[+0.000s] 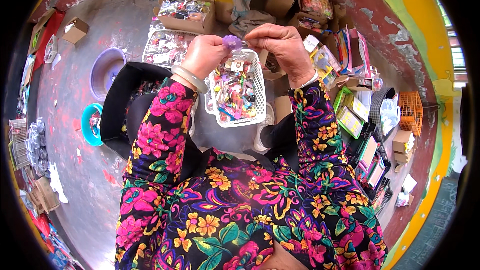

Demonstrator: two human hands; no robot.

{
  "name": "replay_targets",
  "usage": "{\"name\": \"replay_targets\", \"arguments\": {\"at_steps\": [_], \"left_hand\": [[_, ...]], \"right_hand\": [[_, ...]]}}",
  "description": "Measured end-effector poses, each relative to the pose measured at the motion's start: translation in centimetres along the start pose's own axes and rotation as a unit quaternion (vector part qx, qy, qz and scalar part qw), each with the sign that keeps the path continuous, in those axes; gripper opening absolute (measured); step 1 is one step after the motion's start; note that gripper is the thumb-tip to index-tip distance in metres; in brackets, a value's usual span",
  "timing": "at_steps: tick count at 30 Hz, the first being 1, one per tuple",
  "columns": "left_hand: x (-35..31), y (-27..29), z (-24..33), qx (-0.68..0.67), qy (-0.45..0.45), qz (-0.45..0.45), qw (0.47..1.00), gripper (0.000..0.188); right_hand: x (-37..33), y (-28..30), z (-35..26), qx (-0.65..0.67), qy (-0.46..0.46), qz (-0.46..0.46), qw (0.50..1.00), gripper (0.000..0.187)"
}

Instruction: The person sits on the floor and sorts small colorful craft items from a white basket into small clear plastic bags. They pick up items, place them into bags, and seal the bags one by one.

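Observation:
My left hand (202,56) is closed in a pinch on a small purple flower-shaped trinket (232,42), held up over the far end of a white plastic basket (261,90). Close beside it, my right hand (284,49) has thumb and forefinger pressed together near the trinket's right side. Whatever lies between those fingertips is too small to name. Many small colourful trinkets (235,97) fill the basket, which sits between my legs, below both hands.
Behind the left hand stands another white basket (150,50) of packaged items, with a cardboard box (212,20) beyond. A black container (112,100), purple basin (95,85) and teal basin (86,125) are at left. A green basket (345,95) and an orange crate (411,112) line the right.

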State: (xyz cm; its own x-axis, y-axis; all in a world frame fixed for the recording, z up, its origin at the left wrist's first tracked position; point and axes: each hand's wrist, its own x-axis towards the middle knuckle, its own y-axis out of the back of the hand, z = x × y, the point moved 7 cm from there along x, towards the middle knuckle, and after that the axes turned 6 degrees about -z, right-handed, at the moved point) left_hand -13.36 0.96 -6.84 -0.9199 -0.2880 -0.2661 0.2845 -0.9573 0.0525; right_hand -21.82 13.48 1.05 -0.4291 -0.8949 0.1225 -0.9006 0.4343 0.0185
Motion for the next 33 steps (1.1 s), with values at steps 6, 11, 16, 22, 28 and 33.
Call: {"name": "replay_targets", "arguments": {"at_steps": [6,11,16,22,28,33], "left_hand": [[-1.0,-1.1,0.8,-0.15,0.027,-0.055,0.987,0.017],[-0.3,-0.9,0.2,0.022,-0.004,-0.07,0.997,0.021],[-0.7,-2.0,1.7,0.221,-0.08,-0.091,0.968,0.026],[-0.7,-2.3,0.4,0.091,0.0,-0.128,0.988,0.026],[-1.9,-2.4,1.4,0.034,0.057,-0.145,0.987,0.029],[-2.1,-2.6,1.1,0.034,0.067,-0.163,0.984,0.031]], "right_hand": [[-0.2,0.7,-0.3,-0.12,0.04,-0.022,0.992,0.013],[-0.5,-0.4,-0.9,-0.267,0.071,-0.079,0.958,0.015],[-0.4,-1.6,-0.7,-0.356,0.109,-0.051,0.927,0.015],[-0.3,-1.8,0.6,-0.326,0.022,-0.028,0.945,0.012],[-0.1,-1.0,1.1,-0.299,0.055,-0.007,0.953,0.013],[-0.1,-0.8,1.5,-0.215,-0.066,0.0,0.974,0.012]]}}
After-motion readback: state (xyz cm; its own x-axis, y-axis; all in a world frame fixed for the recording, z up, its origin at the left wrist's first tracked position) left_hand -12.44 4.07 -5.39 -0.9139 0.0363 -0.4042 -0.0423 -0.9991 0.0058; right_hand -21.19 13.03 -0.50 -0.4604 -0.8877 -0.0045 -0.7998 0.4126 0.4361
